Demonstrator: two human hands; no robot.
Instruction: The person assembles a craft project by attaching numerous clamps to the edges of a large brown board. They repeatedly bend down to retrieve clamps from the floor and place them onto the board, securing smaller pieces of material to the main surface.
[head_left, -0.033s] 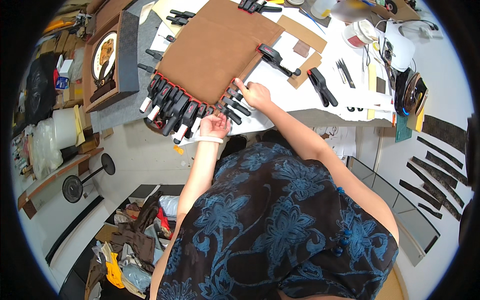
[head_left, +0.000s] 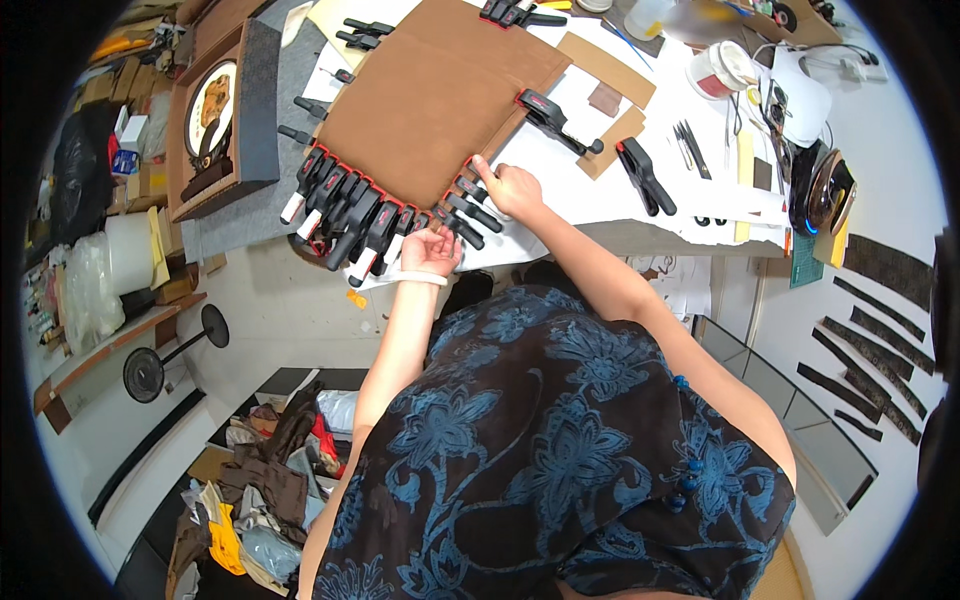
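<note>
A brown leather panel [head_left: 430,95] lies on the white desk [head_left: 640,215], its near-left edge already lined with spring clamps [head_left: 345,210]. The corner clamp [head_left: 462,218] is gripped by the left hand [head_left: 428,250]; the right hand [head_left: 510,188] is pressed, fingers bent, at the mostly unclamped right edge.

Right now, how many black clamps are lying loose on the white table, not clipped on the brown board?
2: one clamp right of the brown board, another clamp beside the board's right edge, possibly gripping it. Others may be hidden.

a cluttered workshop: white worktable [head_left: 640,215], pale floor, a black stool [head_left: 165,360], heaped clothes [head_left: 265,480].
</note>
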